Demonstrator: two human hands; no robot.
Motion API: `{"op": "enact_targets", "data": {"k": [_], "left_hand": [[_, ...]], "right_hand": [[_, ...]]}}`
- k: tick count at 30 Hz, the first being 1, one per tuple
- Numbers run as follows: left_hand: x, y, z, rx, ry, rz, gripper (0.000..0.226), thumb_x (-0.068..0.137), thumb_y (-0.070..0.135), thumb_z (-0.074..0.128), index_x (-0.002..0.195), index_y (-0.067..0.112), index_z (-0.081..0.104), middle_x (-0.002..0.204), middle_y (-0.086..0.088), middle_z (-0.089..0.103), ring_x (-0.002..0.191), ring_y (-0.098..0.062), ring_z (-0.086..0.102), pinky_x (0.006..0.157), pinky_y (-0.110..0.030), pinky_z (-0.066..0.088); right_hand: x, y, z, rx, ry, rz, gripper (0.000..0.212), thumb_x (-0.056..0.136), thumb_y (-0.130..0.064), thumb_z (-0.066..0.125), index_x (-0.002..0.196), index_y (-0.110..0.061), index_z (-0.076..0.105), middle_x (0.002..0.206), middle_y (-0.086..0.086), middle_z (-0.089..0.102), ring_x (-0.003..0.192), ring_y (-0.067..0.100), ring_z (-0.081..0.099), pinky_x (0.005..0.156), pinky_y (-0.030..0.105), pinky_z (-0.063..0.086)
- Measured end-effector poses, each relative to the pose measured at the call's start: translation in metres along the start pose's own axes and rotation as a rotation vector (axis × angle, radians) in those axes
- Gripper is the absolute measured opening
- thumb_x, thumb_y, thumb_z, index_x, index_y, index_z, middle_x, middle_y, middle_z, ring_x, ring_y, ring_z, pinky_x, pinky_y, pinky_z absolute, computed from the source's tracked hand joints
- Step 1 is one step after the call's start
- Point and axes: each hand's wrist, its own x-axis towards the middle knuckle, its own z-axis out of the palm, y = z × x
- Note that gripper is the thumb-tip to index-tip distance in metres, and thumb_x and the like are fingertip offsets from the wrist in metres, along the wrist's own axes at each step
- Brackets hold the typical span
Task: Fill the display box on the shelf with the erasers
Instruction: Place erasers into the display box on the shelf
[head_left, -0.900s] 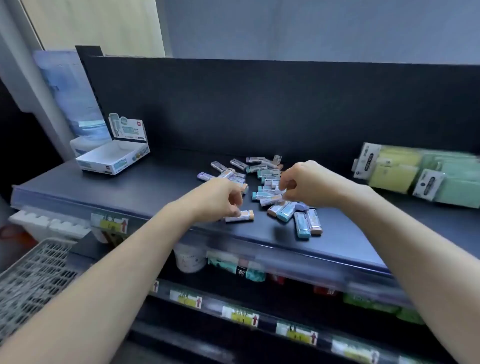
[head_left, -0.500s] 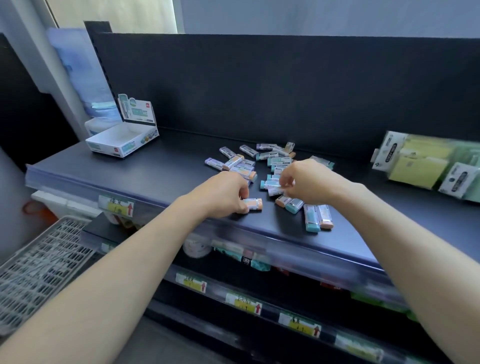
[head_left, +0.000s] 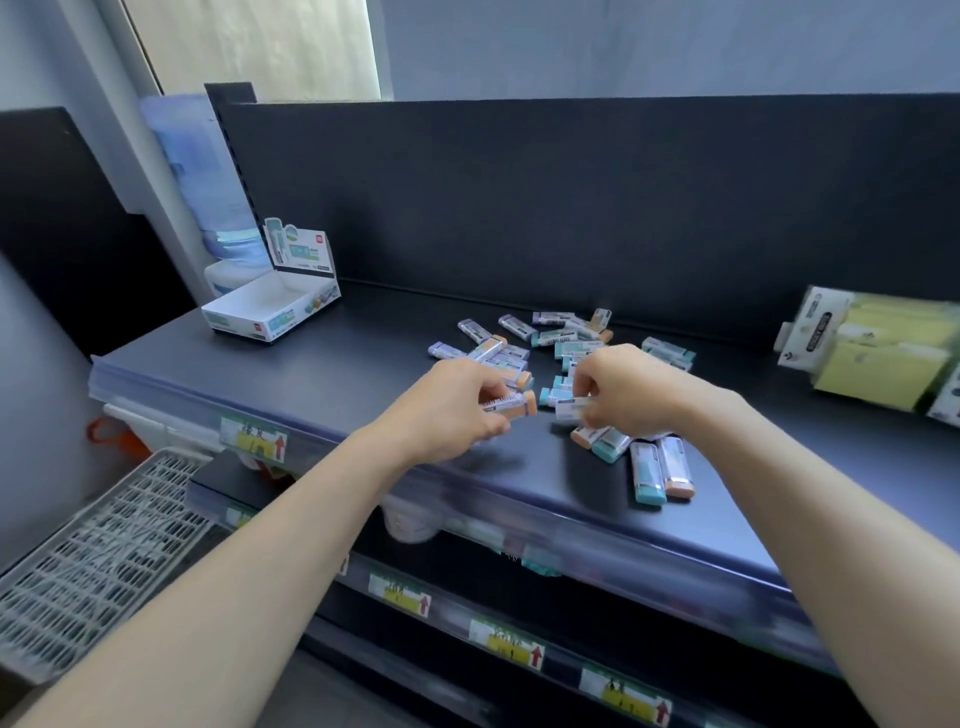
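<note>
The left hand (head_left: 452, 410) has lifted an orange-tipped eraser (head_left: 511, 404), fingers pinching it. The right hand (head_left: 623, 395) now pinches a white eraser (head_left: 571, 408). The display box (head_left: 270, 306) is empty.

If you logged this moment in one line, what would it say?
left hand: holds orange-tipped eraser | right hand: holds eraser | display box: empty | loose erasers: on shelf

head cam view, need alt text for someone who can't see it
Two bare hands pick erasers from a loose pile on a dark shelf: the left hand grips an orange-tipped eraser, the right hand a pale one. The open white display box, far left, looks empty.
</note>
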Motion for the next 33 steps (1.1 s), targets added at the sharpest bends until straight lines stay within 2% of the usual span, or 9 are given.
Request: {"op": "enact_targets", "data": {"k": [2, 6, 8, 12, 15, 18, 23, 30, 33], "left_hand": [[0.001, -0.007, -0.007, -0.046, 0.028, -0.001, 0.006, 0.076, 0.013, 0.073, 0.078, 0.011, 0.068, 0.063, 0.003, 0.05, 0.057, -0.013, 0.043, 0.053, -0.018, 0.034], [0.005, -0.027, -0.025, -0.101, 0.073, 0.011, 0.011, 0.074, 0.017, 0.077, 0.079, 0.008, 0.072, 0.063, 0.0, 0.049, 0.059, -0.015, 0.039, 0.055, -0.023, 0.032], [0.006, -0.042, -0.035, -0.136, 0.088, 0.02, 0.007, 0.076, 0.016, 0.075, 0.073, 0.014, 0.069, 0.059, 0.003, 0.048, 0.056, -0.012, 0.038, 0.05, -0.017, 0.03], [0.008, -0.085, -0.062, -0.16, 0.116, 0.036, 0.009, 0.077, 0.018, 0.074, 0.082, 0.011, 0.074, 0.071, -0.002, 0.059, 0.063, -0.014, 0.045, 0.06, -0.025, 0.036], [0.01, -0.123, -0.091, -0.21, 0.13, 0.037, 0.009, 0.075, 0.015, 0.075, 0.083, 0.013, 0.073, 0.071, 0.002, 0.064, 0.064, -0.011, 0.051, 0.063, -0.021, 0.041], [0.013, -0.159, -0.119, -0.188, 0.142, 0.026, 0.009, 0.074, 0.014, 0.076, 0.082, 0.016, 0.071, 0.066, 0.008, 0.061, 0.058, -0.003, 0.05, 0.052, -0.008, 0.036], [0.019, -0.217, -0.155, -0.168, 0.199, -0.012, 0.007, 0.074, 0.015, 0.077, 0.078, 0.018, 0.071, 0.062, 0.006, 0.06, 0.055, -0.004, 0.048, 0.049, -0.01, 0.034], [0.031, -0.273, -0.193, -0.131, 0.305, -0.092, 0.011, 0.079, 0.016, 0.072, 0.09, 0.018, 0.073, 0.061, 0.01, 0.054, 0.054, -0.003, 0.043, 0.049, -0.009, 0.032], [0.044, -0.285, -0.202, -0.119, 0.312, -0.116, 0.011, 0.078, 0.012, 0.072, 0.088, 0.018, 0.072, 0.066, 0.005, 0.056, 0.057, -0.004, 0.044, 0.056, -0.018, 0.035]], "right_hand": [[0.002, -0.004, -0.006, 0.038, 0.044, 0.019, 0.023, 0.082, -0.002, 0.053, 0.102, -0.002, 0.065, 0.107, 0.017, 0.067, 0.097, 0.032, 0.06, 0.081, 0.037, 0.051], [0.011, -0.026, -0.018, 0.105, 0.137, 0.036, 0.024, 0.082, -0.002, 0.053, 0.102, 0.005, 0.064, 0.106, 0.022, 0.066, 0.1, 0.036, 0.059, 0.081, 0.04, 0.051], [0.017, -0.04, -0.021, 0.167, 0.191, 0.034, 0.027, 0.084, -0.005, 0.053, 0.11, -0.002, 0.061, 0.098, 0.011, 0.063, 0.089, 0.03, 0.057, 0.074, 0.034, 0.049], [0.039, -0.082, -0.024, 0.37, 0.212, 0.024, 0.046, 0.09, -0.008, 0.045, 0.133, -0.024, 0.049, 0.071, -0.012, 0.04, 0.059, 0.01, 0.044, 0.053, 0.023, 0.037], [0.063, -0.123, -0.026, 0.463, 0.259, 0.029, 0.031, 0.089, -0.008, 0.046, 0.114, -0.022, 0.059, 0.067, -0.008, 0.043, 0.055, 0.013, 0.045, 0.048, 0.023, 0.038], [0.092, -0.163, -0.026, 0.541, 0.32, 0.009, 0.026, 0.084, -0.006, 0.051, 0.104, -0.02, 0.058, 0.073, -0.008, 0.048, 0.059, 0.01, 0.049, 0.049, 0.019, 0.04], [0.14, -0.222, -0.023, 0.611, 0.367, -0.013, 0.02, 0.08, -0.005, 0.057, 0.097, -0.015, 0.055, 0.088, -0.001, 0.056, 0.069, 0.013, 0.05, 0.05, 0.02, 0.039], [0.199, -0.269, -0.026, 0.568, 0.385, -0.061, 0.012, 0.079, -0.007, 0.065, 0.084, -0.014, 0.056, 0.087, 0.0, 0.059, 0.076, 0.016, 0.05, 0.055, 0.018, 0.039], [0.224, -0.273, -0.029, 0.564, 0.385, -0.05, 0.017, 0.076, -0.009, 0.072, 0.074, -0.016, 0.056, 0.081, -0.003, 0.06, 0.076, 0.016, 0.053, 0.056, 0.022, 0.041]]}}
